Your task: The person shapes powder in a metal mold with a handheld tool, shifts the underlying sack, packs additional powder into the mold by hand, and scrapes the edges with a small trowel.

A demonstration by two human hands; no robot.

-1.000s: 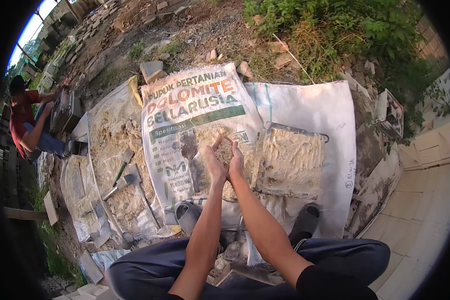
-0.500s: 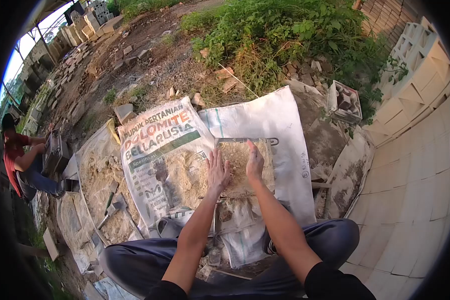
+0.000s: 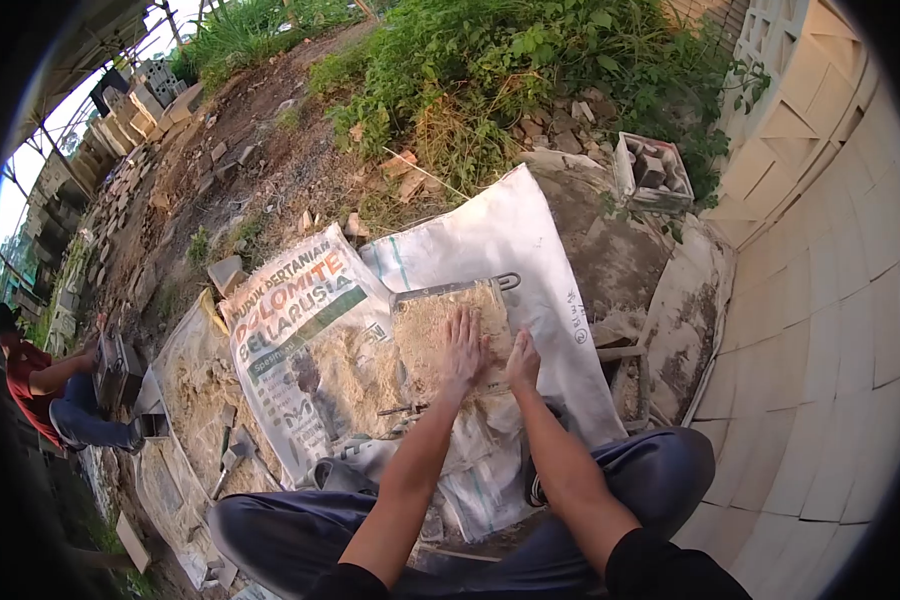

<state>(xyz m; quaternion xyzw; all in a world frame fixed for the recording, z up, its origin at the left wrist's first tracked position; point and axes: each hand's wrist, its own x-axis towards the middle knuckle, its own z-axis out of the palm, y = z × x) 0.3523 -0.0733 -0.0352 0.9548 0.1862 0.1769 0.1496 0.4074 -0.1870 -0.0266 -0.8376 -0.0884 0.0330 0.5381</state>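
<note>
My left hand (image 3: 462, 348) lies flat, fingers stretched out, on the pale crumbly material that fills a square metal-edged mould (image 3: 425, 325). At the mould's right edge is my right hand (image 3: 522, 362), upright on its side with the fingers close together; nothing shows in it. The mould rests on a white sack (image 3: 530, 235). To its left, more loose material (image 3: 345, 375) is heaped on a printed sack (image 3: 305, 290). A hooked metal rod end sticks out at the mould's top right corner.
Hand tools (image 3: 235, 450) lie on a dusty sheet at the left. Beyond it a person in red (image 3: 45, 385) sits by a metal box (image 3: 118, 368). A crate of rubble (image 3: 655, 172) stands at the upper right, beside stacked pale blocks (image 3: 790, 350). Green plants grow behind.
My hands have gone from being cupped together over the printed sack to the mould on the right. My left hand now lies on the material. The view has swung right.
</note>
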